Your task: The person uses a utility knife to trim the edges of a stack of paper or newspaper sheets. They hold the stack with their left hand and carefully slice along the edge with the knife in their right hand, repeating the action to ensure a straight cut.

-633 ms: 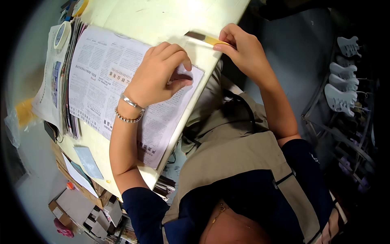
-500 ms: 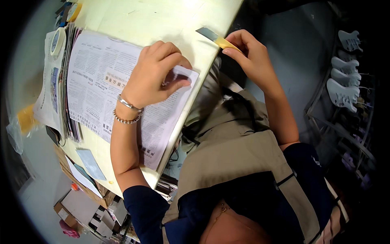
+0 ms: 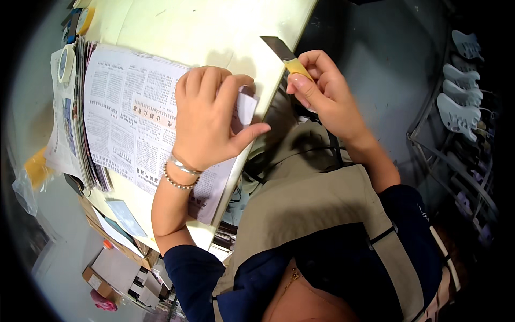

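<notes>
A printed newspaper (image 3: 120, 88) lies on the pale table top, reaching the table's right edge. My left hand (image 3: 206, 115), with two metal bracelets at the wrist, rests over its right part. The fingers bend down near the sheet's far edge and the thumb stands apart; the paper's corner rises a little between thumb and forefinger. Just off the table's right edge, my right hand (image 3: 324, 94) holds a knife (image 3: 280, 49), a flat dark blade with a yellow grip. Its slanted tip points left and away over the table. Part of the grip is hidden by my fingers.
A stack of folded newspapers (image 3: 86, 123) stands at left, with a tape roll (image 3: 66, 63) on it. A yellow tape roll (image 3: 85, 20) lies beyond. Nearer is a grey-blue flat piece (image 3: 126, 217). White guitar-shaped bodies (image 3: 458, 117) hang on a rack at right.
My left hand has spread its thumb away from its fingers and shifted slightly nearer. The knife in my right hand has turned, its blade now steeper and darker. The view has shifted slightly.
</notes>
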### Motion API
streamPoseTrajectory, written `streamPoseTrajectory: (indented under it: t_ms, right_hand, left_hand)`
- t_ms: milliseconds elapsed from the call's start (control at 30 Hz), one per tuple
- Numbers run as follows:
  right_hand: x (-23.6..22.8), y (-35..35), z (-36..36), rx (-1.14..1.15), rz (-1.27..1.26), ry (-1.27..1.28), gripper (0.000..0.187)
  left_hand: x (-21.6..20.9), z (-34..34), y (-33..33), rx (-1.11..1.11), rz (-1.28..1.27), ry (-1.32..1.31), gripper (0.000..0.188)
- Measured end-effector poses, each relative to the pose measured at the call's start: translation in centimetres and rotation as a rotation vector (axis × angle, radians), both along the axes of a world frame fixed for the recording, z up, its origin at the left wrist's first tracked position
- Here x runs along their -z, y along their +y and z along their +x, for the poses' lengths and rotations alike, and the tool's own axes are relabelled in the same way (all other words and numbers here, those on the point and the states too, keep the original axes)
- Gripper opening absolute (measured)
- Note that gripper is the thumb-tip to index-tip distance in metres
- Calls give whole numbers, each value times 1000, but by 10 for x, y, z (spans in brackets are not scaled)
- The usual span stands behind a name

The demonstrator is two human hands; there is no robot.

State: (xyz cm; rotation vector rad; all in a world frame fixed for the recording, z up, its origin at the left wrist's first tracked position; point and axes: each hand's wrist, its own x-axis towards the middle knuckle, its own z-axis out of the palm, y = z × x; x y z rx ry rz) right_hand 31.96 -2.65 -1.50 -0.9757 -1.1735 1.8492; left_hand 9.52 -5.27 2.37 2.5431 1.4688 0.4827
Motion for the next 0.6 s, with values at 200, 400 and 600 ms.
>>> streamPoseTrajectory:
  t_ms: [200, 400, 600]
  right_hand:
    - [7, -3, -1, -31, 12, 6, 15]
    - [9, -2, 8, -9, 15, -22, 14]
    - [19, -5, 18, 30, 8, 19, 12]
  left_hand:
    - [-2, 4, 5, -94, 33, 107, 42]
    - [-10, 6, 18, -10, -37, 145, 38]
    - [-12, 1, 25, 124, -111, 121, 37]
